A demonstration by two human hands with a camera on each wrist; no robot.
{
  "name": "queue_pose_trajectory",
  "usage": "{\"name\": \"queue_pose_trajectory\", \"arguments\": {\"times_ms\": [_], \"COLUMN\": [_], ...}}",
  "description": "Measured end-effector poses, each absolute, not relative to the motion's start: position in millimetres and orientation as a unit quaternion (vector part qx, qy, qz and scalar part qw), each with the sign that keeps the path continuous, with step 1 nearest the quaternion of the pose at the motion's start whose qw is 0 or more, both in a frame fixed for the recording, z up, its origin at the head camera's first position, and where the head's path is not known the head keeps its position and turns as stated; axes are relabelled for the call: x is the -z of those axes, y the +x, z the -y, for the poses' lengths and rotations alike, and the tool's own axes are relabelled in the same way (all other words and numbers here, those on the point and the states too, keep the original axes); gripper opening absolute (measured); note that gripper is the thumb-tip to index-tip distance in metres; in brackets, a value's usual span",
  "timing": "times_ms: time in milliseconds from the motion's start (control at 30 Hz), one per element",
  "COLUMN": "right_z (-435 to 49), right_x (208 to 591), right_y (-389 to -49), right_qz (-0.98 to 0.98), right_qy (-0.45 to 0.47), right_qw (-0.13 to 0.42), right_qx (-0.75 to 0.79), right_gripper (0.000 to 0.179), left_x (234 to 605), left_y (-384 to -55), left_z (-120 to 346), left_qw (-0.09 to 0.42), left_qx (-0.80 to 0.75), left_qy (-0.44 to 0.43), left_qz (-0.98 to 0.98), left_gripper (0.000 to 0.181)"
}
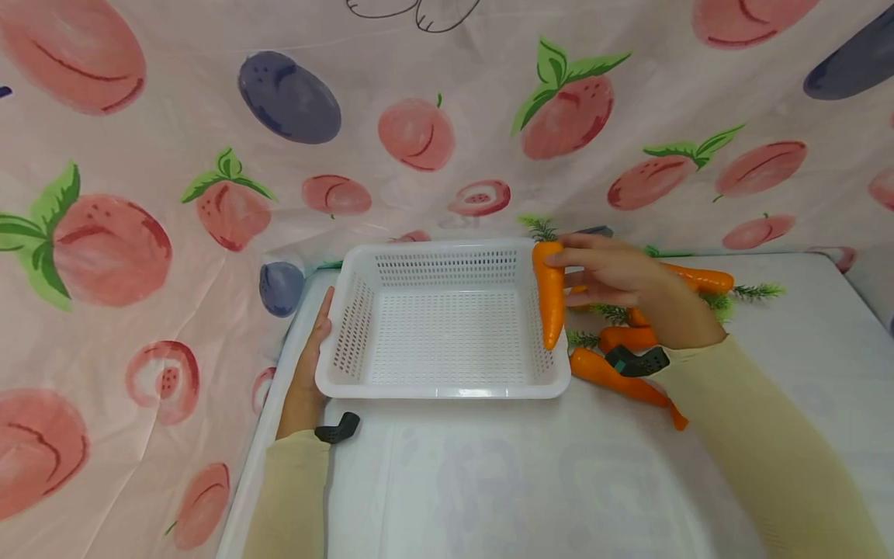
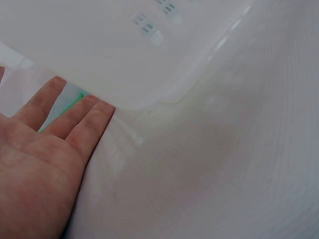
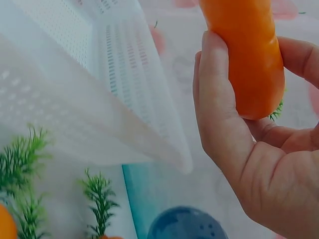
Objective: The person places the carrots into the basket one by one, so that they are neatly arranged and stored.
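Note:
A white plastic basket with slotted walls stands on the table, nothing inside it. My left hand rests along its left side with straight fingers; in the left wrist view the fingertips touch the basket's outer wall. Between thumb and fingers, my right hand pinches an orange carrot with a green leafy top, above the basket's right rim. In the right wrist view, the carrot shows its thick end between the thumb and fingers of the right hand.
Several more carrots lie in a loose pile right of the basket, partly under the right arm; one carrot lies near its front right corner. A fruit-print cloth hangs behind the white table.

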State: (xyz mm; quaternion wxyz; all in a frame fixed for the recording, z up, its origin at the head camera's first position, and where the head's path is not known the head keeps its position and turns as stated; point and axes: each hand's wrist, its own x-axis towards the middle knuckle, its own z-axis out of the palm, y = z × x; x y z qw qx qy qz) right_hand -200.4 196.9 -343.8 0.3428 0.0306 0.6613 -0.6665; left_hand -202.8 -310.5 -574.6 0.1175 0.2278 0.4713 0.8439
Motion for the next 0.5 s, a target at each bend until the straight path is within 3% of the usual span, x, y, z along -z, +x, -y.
{"name": "queue_pose_trajectory", "arguments": {"times_ms": [100, 200, 267, 500], "right_z": [-188, -179, -173, -155], "right_x": [345, 345, 345, 347], "right_y": [-201, -201, -202, -205], "right_qz": [-0.661, -0.658, -0.654, -0.637], "right_qy": [0.020, 0.006, -0.002, -0.007], "right_qw": [0.343, 0.342, 0.345, 0.360], "right_qx": [0.667, 0.670, 0.673, 0.681], "right_gripper": [0.075, 0.069, 0.065, 0.057], "left_x": [516, 486, 477, 471], "left_y": [-162, -139, -134, -132], "left_z": [278, 262, 258, 257], "left_qw": [0.114, 0.116, 0.119, 0.122], "left_qx": [-0.837, -0.829, -0.828, -0.821], "left_qy": [0.154, 0.073, 0.044, 0.039], "left_qz": [-0.513, -0.542, -0.546, -0.557], "left_gripper": [0.087, 0.063, 0.055, 0.055]}}
